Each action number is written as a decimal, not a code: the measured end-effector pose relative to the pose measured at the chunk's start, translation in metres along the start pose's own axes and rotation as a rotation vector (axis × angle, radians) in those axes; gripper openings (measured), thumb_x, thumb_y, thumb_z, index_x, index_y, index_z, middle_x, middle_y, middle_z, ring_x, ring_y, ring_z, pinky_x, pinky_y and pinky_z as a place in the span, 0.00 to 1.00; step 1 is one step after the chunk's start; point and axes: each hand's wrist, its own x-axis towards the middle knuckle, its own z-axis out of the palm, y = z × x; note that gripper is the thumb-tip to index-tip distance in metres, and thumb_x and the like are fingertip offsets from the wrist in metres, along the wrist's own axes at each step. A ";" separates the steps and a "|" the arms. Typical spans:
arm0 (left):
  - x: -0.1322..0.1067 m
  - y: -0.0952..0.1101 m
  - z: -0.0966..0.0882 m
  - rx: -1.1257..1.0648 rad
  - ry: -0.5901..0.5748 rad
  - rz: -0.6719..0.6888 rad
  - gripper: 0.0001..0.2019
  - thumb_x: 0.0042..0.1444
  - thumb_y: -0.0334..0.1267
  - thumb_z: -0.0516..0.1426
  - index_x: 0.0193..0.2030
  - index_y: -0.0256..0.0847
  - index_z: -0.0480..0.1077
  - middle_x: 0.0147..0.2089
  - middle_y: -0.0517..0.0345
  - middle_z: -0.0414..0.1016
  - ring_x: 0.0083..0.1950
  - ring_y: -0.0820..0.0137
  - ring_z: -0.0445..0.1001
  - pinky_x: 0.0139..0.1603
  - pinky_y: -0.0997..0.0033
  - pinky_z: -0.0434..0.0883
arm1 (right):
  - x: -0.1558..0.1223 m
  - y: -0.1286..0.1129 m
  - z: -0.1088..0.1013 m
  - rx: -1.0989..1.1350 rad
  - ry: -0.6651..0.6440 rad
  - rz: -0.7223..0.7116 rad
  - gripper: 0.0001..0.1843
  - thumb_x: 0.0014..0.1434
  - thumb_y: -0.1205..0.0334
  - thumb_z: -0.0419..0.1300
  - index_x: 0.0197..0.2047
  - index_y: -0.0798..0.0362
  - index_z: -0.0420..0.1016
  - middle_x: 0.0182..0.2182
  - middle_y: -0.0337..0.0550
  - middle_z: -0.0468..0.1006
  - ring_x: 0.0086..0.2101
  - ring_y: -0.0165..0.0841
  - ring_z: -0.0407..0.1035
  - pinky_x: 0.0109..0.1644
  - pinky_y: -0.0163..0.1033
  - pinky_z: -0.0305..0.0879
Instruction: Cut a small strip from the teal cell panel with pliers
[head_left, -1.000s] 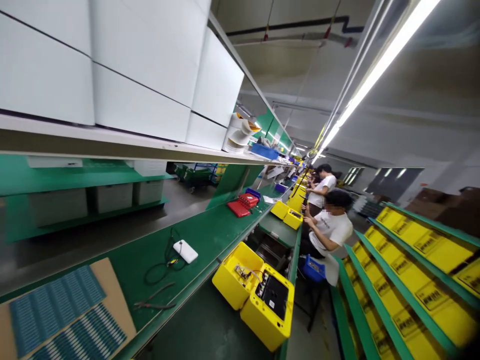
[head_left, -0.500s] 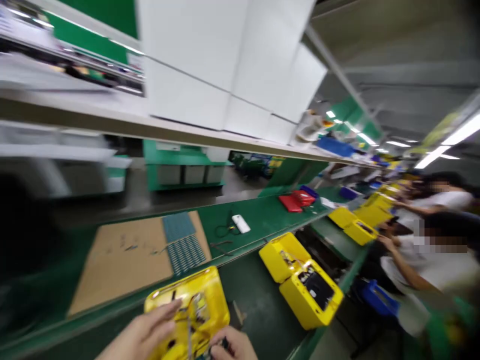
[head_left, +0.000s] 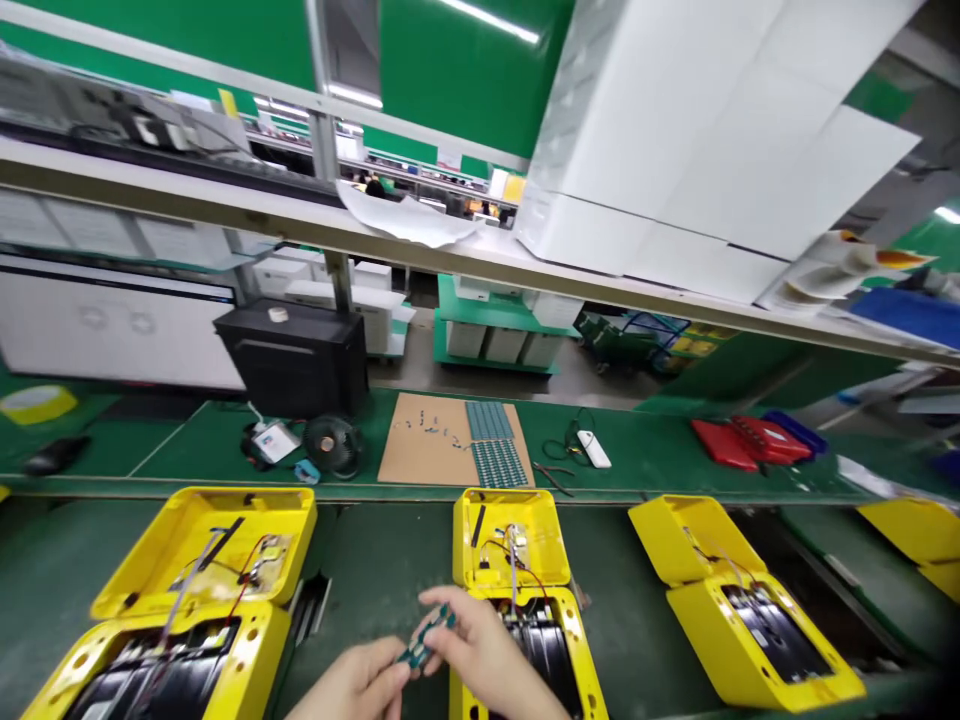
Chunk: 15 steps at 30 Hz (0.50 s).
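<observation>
An open yellow case (head_left: 513, 560) with red and black wires in its lid lies in front of me on the dark green belt (head_left: 375, 570). Just left of its lower half, my left hand (head_left: 358, 685) and my right hand (head_left: 480, 650) meet over the belt. Together they pinch a small teal and black part (head_left: 424, 640) between their fingertips. Whether that part is joined to the case's wires I cannot make out.
Open yellow cases lie at left (head_left: 187, 590) and right (head_left: 735, 600). Behind them on the green bench: a cardboard sheet (head_left: 431, 455) with blue strips, a small fan (head_left: 332, 445), a black box (head_left: 292, 355), a white device (head_left: 594, 448), red cases (head_left: 742, 440). White cartons (head_left: 675, 170) fill the shelf above.
The view swung from down the line, where co-workers sit, back to the bench in front. My hands came into view at the yellow case and now hold a small teal part.
</observation>
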 end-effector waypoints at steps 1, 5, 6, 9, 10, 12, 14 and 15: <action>-0.009 0.001 0.000 -0.015 0.045 -0.004 0.29 0.57 0.62 0.44 0.42 0.34 0.63 0.25 0.57 0.69 0.17 0.78 0.60 0.15 0.80 0.53 | 0.001 -0.002 0.006 -0.023 -0.006 0.005 0.25 0.53 0.57 0.60 0.53 0.55 0.66 0.32 0.44 0.74 0.26 0.29 0.71 0.30 0.34 0.68; -0.043 0.006 -0.002 0.087 0.244 -0.036 0.24 0.57 0.58 0.45 0.38 0.35 0.64 0.26 0.59 0.68 0.16 0.80 0.56 0.15 0.79 0.50 | -0.001 -0.014 0.028 -0.163 -0.037 0.047 0.16 0.56 0.56 0.57 0.44 0.58 0.71 0.24 0.41 0.72 0.21 0.23 0.64 0.22 0.27 0.59; -0.050 0.006 -0.003 0.122 0.286 -0.040 0.23 0.57 0.56 0.45 0.37 0.35 0.64 0.26 0.59 0.68 0.17 0.79 0.57 0.17 0.79 0.52 | -0.003 -0.016 0.033 -0.193 -0.041 0.045 0.15 0.56 0.55 0.56 0.41 0.59 0.72 0.23 0.41 0.72 0.21 0.22 0.63 0.22 0.26 0.57; -0.069 0.002 -0.006 0.183 0.343 -0.047 0.21 0.58 0.54 0.45 0.35 0.36 0.64 0.25 0.59 0.68 0.19 0.78 0.59 0.19 0.79 0.54 | -0.010 -0.024 0.048 -0.183 -0.077 0.028 0.18 0.57 0.51 0.55 0.38 0.60 0.72 0.23 0.40 0.71 0.21 0.20 0.61 0.22 0.25 0.55; -0.075 0.001 -0.007 0.185 0.351 -0.046 0.21 0.58 0.54 0.45 0.34 0.36 0.64 0.25 0.59 0.69 0.19 0.78 0.59 0.19 0.79 0.54 | -0.012 -0.026 0.052 -0.148 -0.103 0.029 0.20 0.58 0.49 0.54 0.38 0.60 0.72 0.23 0.41 0.71 0.20 0.20 0.60 0.22 0.26 0.55; -0.085 -0.001 -0.009 0.181 0.346 -0.042 0.21 0.57 0.55 0.46 0.32 0.35 0.63 0.24 0.58 0.69 0.18 0.78 0.58 0.18 0.79 0.54 | -0.015 -0.030 0.061 -0.062 -0.156 0.034 0.23 0.58 0.46 0.53 0.37 0.61 0.70 0.22 0.40 0.70 0.18 0.20 0.59 0.20 0.26 0.53; -0.095 -0.002 -0.011 0.161 0.331 -0.033 0.22 0.57 0.55 0.46 0.32 0.35 0.62 0.24 0.58 0.70 0.17 0.78 0.58 0.17 0.79 0.53 | -0.017 -0.032 0.069 0.023 -0.190 0.038 0.22 0.57 0.46 0.55 0.38 0.61 0.69 0.20 0.39 0.69 0.17 0.20 0.59 0.18 0.25 0.52; -0.099 -0.001 -0.012 0.145 0.316 -0.030 0.22 0.57 0.55 0.46 0.32 0.35 0.62 0.24 0.58 0.70 0.16 0.79 0.57 0.17 0.79 0.52 | -0.018 -0.033 0.073 0.063 -0.204 0.040 0.22 0.56 0.47 0.56 0.38 0.61 0.67 0.19 0.38 0.69 0.17 0.20 0.59 0.18 0.25 0.52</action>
